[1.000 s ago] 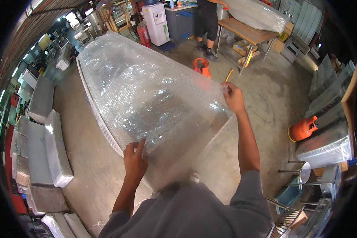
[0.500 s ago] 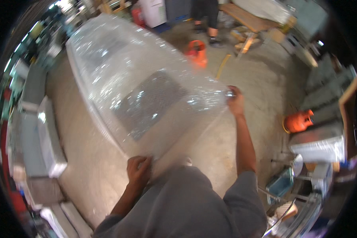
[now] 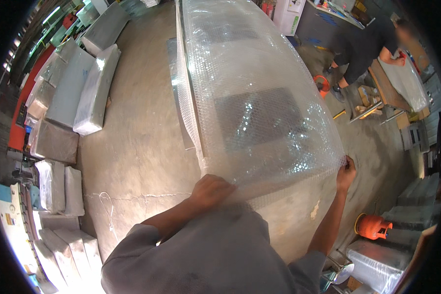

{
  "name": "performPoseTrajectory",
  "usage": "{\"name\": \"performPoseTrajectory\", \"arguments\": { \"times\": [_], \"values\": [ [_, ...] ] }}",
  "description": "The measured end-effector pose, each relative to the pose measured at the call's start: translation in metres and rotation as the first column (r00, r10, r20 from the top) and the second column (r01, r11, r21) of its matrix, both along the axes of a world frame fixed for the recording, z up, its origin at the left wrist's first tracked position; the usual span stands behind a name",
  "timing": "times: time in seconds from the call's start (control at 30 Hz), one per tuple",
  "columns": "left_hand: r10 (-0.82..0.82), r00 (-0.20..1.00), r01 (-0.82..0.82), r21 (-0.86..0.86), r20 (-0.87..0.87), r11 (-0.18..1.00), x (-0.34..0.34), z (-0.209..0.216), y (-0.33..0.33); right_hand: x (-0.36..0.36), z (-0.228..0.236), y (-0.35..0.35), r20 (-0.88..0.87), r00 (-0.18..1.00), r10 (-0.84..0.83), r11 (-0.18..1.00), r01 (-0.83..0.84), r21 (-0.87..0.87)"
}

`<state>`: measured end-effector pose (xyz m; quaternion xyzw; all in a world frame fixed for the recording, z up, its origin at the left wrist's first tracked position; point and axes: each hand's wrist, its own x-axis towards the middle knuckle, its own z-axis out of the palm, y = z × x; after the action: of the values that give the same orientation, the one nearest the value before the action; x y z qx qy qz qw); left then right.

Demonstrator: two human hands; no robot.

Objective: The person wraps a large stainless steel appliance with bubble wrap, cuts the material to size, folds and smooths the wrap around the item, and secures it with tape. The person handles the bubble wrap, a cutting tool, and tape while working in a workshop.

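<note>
bubble wrap (image 3: pixel 267 110) | clear, finely dimpled | glinting highlights | broad sheet

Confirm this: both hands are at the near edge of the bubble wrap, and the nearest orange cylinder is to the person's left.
Wrong side: in the head view, the nearest orange cylinder is to the person's right. The left hand and right hand are at the near edge of the bubble wrap.

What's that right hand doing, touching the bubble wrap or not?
Touching: the head view shows the right hand pinching a corner of the bubble wrap.
</note>
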<state>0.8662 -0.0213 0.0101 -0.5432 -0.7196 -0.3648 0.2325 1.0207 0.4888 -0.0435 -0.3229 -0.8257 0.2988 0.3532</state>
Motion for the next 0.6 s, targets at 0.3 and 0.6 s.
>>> {"name": "performPoseTrajectory", "arguments": {
  "times": [0.3,0.6],
  "values": [
    [-0.146,0.987,0.156,-0.151,0.071,0.976,0.003,-0.009,-0.017,0.007,0.008,0.008,0.269,0.952,0.145,0.989,-0.143,-0.029],
    [-0.318,0.932,0.351,-0.21,0.175,0.913,0.001,-0.02,-0.011,-0.072,0.173,-0.095,0.437,0.886,0.152,0.924,-0.284,0.255]
  ]
}}
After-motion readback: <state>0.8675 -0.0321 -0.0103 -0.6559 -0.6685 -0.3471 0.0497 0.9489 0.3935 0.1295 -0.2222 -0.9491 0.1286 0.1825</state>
